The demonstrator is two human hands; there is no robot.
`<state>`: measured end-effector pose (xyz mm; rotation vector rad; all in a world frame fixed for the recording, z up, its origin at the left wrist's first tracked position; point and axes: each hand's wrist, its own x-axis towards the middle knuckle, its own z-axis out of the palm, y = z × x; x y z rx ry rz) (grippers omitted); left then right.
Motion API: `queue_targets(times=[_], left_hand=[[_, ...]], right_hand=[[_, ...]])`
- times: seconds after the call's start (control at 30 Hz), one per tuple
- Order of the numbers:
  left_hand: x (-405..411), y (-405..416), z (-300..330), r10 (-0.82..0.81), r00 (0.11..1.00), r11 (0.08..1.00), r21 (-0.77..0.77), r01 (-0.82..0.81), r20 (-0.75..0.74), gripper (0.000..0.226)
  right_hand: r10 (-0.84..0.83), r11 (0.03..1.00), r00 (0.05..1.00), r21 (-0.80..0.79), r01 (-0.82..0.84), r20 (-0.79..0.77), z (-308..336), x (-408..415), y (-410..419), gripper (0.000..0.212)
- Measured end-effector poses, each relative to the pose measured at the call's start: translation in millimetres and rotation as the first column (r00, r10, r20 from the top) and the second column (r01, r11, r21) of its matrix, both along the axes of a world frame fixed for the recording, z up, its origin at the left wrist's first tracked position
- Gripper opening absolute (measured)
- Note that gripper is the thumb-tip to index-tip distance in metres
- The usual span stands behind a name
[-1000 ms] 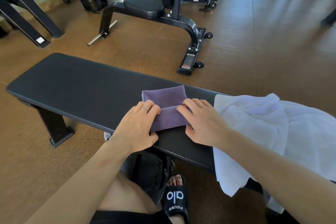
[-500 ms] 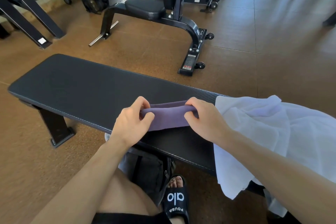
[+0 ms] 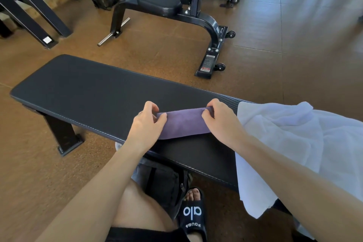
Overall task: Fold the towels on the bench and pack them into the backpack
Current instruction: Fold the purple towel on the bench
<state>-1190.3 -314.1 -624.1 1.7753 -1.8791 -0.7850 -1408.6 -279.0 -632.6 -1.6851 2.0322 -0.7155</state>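
On the bench, my left hand and right hand pinch the purple towel's far corners; uneven pulling risks a crooked fold.

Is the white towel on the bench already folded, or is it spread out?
Not folded. The white towel lies rumpled and loose over the right end of the bench, with one part hanging down past the near edge.

A single wide-angle view is taken from the head — aimed forward and down, close over the black bench — with gym floor beyond.
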Motion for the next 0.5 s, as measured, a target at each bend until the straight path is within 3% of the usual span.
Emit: queue_targets(times=[0.5], left_hand=[[-1.7,19.2,6.5,-0.012,0.974,0.990,0.140,-0.020,0.224,0.025]], right_hand=[[0.050,0.994,0.988,0.106,-0.035,-0.143,3.4,10.0,16.6,0.023]])
